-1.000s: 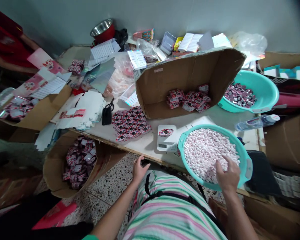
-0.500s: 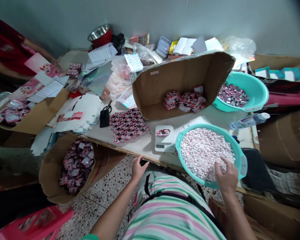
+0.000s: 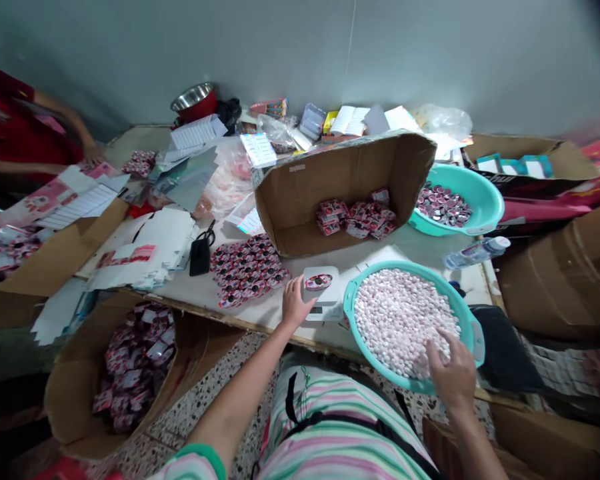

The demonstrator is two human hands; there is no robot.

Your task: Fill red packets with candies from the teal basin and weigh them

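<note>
At the left edge of a white kitchen scale is my left hand, thumb and fingers apart around its near corner. On the scale's platform lies a small oval pink-and-red tin-like pack with a dark centre; my fingertips are close to it, and whether they touch it I cannot tell. My right hand rests over a turquoise basin full of small white and pale pink candies. Its fingers are spread, with their tips at the candies. Several similar oval packs lie in rows left of the scale.
Behind the scale a cardboard box lies on its side with wrapped packs inside. A second turquoise basin and a bottle stand right. Below left is a carton of packs. A co-worker's hand is far left.
My left hand has moved from the table's front edge up to the scale. My right hand stays over the candies with its fingers spread. The camera view has shifted slightly.
</note>
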